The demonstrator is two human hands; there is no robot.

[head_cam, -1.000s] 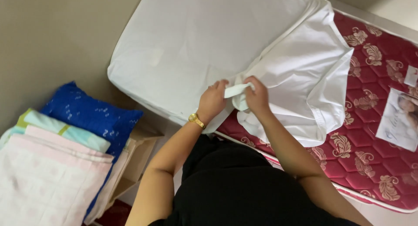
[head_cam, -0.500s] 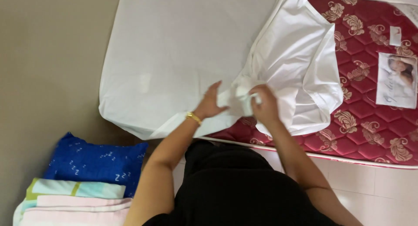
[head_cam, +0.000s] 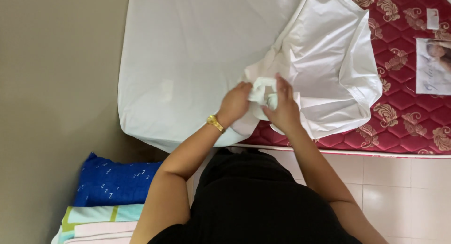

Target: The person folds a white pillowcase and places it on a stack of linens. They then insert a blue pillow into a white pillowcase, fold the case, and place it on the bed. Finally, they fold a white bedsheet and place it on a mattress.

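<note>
both the left hand (head_cam: 234,103) and right hand (head_cam: 283,108) have fingers closed on a bunched fold of the white sheet (head_cam: 188,51) over the red mattress (head_cam: 404,108).

White sheet (head_cam: 188,61) plain, no pattern; bunched white fabric (head_cam: 324,65) at 1 o'clock same white. Mattress (head_cam: 404,98) at 3 o'clock: deep red quilted w/ cream-gold floral motifs. Gold wristwatch (head_cam: 215,123) at centre. Black top (head_cam: 253,201) at 6 o'clock. Pillow (head_cam: 115,183) at 8 o'clock: royal blue w/ small white marks. Folded linens (head_cam: 101,223) pale teal, yellow-green stripe, pink. Floor tiles (head_cam: 413,187) cream; wall (head_cam: 56,84) olive-grey.
</note>
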